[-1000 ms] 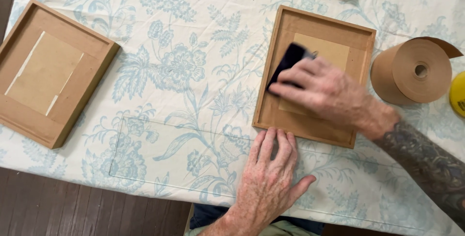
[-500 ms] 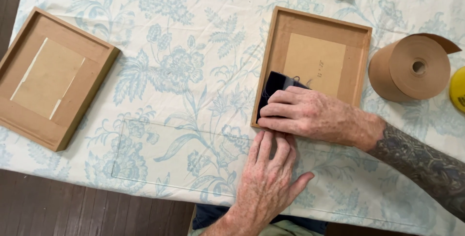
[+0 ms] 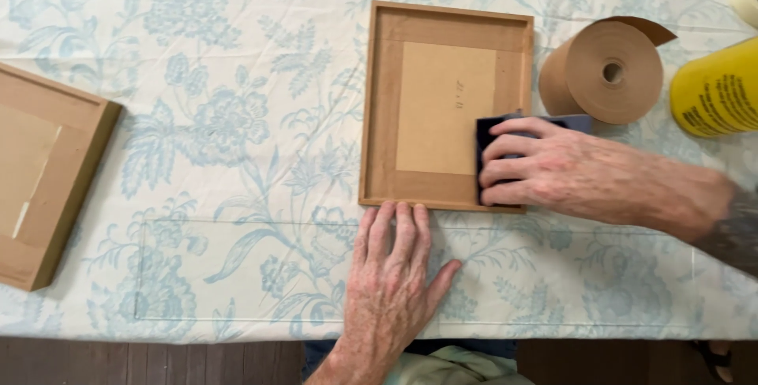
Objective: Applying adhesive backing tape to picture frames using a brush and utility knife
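Yellow cylindrical container (image 3: 714, 89), printed label, far right table edge.

A shallow rectangular wooden picture frame (image 3: 446, 105) lies back-up and flat on the surface, its brown backing board taped in with paper strips along the edges. A dark navy flat rectangular pad (image 3: 496, 134) rests on its right near corner, mostly covered by fingers (image 3: 513, 170).

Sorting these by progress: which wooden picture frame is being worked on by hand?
The centre wooden frame; right hand presses a dark pad on it. The left-edge frame lies untouched.
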